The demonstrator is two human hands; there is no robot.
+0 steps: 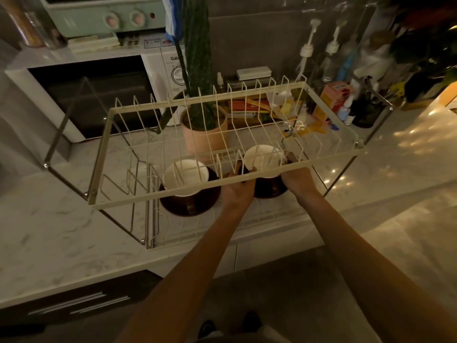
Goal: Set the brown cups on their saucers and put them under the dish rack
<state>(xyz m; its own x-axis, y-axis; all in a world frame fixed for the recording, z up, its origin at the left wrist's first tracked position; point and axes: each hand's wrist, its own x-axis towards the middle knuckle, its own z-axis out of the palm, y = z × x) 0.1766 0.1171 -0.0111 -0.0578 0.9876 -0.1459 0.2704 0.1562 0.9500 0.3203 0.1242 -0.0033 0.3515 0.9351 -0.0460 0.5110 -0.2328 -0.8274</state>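
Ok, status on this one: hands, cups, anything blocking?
Both hands, left and right, hold right brown cup-and-saucer under cream wire dish rack. Left set placed. Nothing blocking.

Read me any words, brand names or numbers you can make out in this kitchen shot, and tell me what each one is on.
"Gala": start of a brand name on the white microwave control panel; the rest is hidden behind the plant.
Sticker labels on the shelf edge above the microwave: print too small to read.
Orange box behind the dish rack: printing blurred, unreadable.
Microwave dial markings: too small to read.
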